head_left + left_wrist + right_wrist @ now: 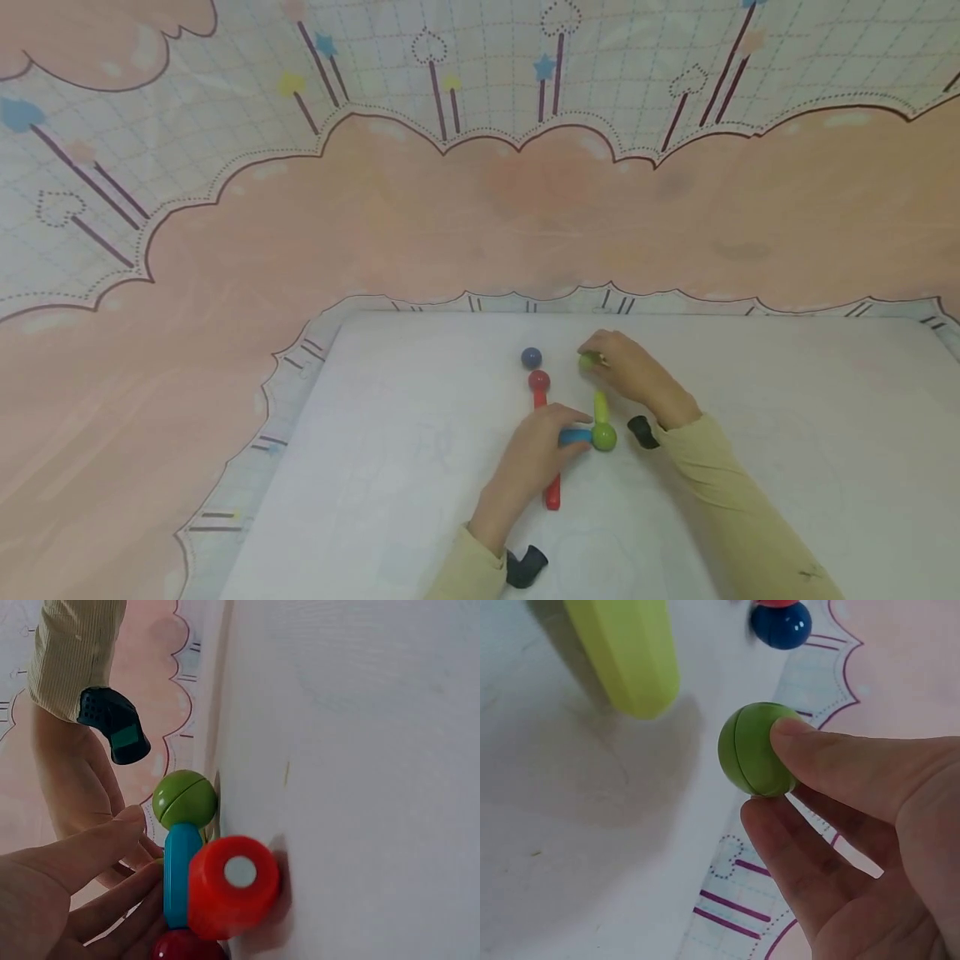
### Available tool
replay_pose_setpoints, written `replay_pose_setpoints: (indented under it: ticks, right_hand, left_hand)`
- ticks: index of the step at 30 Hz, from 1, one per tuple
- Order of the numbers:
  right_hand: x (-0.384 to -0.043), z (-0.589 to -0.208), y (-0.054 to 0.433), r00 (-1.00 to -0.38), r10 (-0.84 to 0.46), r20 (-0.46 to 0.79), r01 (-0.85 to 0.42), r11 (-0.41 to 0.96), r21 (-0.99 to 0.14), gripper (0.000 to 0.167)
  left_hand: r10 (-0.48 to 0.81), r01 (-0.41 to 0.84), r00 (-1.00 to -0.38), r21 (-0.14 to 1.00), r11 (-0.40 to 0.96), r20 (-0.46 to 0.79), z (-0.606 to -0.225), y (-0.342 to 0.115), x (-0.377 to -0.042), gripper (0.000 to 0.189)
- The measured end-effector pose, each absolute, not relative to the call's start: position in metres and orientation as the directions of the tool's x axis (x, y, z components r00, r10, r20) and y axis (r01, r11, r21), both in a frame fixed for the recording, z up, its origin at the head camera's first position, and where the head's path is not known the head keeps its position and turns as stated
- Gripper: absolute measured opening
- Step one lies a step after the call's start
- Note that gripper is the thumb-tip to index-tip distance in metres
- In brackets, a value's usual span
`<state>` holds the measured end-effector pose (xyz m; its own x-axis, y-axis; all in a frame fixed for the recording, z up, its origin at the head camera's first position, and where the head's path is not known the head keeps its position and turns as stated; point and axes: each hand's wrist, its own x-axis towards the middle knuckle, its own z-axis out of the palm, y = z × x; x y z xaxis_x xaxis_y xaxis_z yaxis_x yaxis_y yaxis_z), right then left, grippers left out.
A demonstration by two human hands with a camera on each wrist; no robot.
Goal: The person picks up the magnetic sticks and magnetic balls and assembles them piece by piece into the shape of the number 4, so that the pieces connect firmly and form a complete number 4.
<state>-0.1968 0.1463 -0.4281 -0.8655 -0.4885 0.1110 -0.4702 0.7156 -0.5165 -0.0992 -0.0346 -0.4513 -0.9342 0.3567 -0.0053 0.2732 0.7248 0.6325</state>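
My right hand pinches a green ball between thumb and fingertips, beyond the free end of a yellow rod. That rod runs away from a second green ball, which sits at the right end of a short blue rod. Around the blue rod are the spread thumb and fingers of my left hand. In the left wrist view the thumb stands a little off the rod, and the fingers reach behind it. A red rod passes under the left hand, with a red ball at its far end.
A dark blue ball lies just beyond the red ball. Each wrist wears a black device. The white tabletop ends at a cloud-patterned cloth behind and on the left.
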Motion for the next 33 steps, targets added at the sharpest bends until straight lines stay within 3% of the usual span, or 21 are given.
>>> replay_pose_setpoints:
  ticks: [8,33]
  right_hand:
    - [-0.196,-0.434,0.153,-0.855,-0.502,0.131,-0.492,0.705,-0.511,0.023]
    - [-0.195,-0.443,0.16,-0.896,-0.444,0.001,-0.357,0.719,-0.596,0.024]
  left_hand:
    - [0.392,0.309,-0.92,0.616,0.725,0.0,-0.457,-0.026,-0.103,0.033]
    - [0.411,0.318,-0.911,0.578,0.752,-0.034,-0.461,-0.017,-0.109,0.036]
